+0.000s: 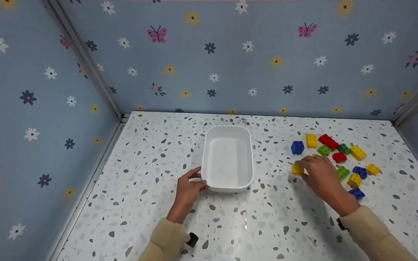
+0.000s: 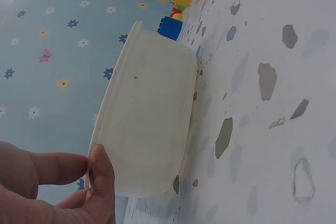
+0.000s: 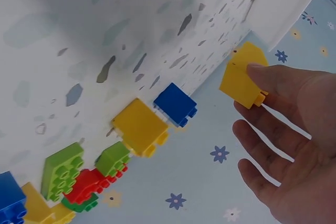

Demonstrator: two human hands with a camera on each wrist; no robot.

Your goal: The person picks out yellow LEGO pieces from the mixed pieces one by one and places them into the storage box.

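A white rectangular plastic tub [image 1: 227, 188] stands on the speckled tabletop. My left hand [image 1: 188, 189] pinches its near-left rim between thumb and fingers, shown close up in the left wrist view, where the tub's outer wall [image 2: 144, 103] faces the camera. My right hand [image 1: 319, 174] holds a yellow toy building block [image 3: 244, 74] between thumb and fingertips, to the left of the other blocks. The right wrist view shows the remaining fingers of that hand spread loosely. The block appears lifted above the tabletop, with its slanted side toward the tub.
Several loose building blocks lie on the right of the table, among them a blue block [image 1: 297, 147], a yellow block [image 1: 311, 140], a red block [image 1: 328, 141] and a green block [image 1: 343, 173]. Flower-patterned panels [image 1: 230, 72] rise behind and at both sides.
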